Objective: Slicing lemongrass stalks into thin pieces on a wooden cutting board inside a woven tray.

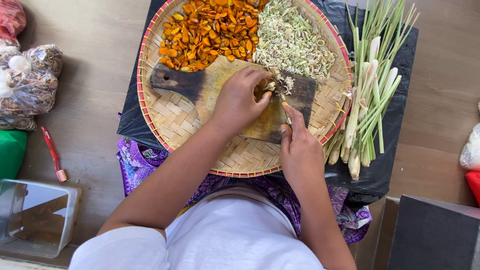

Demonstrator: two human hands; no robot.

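My left hand [241,100] presses down on a small piece of lemongrass on the dark wooden cutting board [200,85]. My right hand [300,150] grips a small knife [284,102], its blade at the cut end beside my left fingertips. A few pale slices [285,84] lie on the board at the blade. The board rests in a round woven tray [170,120]. At the tray's far side lie a heap of orange turmeric slices [210,30] and a heap of pale sliced lemongrass [292,40].
Whole lemongrass stalks [367,100] lie on black plastic sheet [395,165] right of the tray. At left are clear bags of dried goods [27,80], a red toothbrush [52,152], a green item [10,152] and a clear plastic box [35,217]. A dark box [435,235] stands bottom right.
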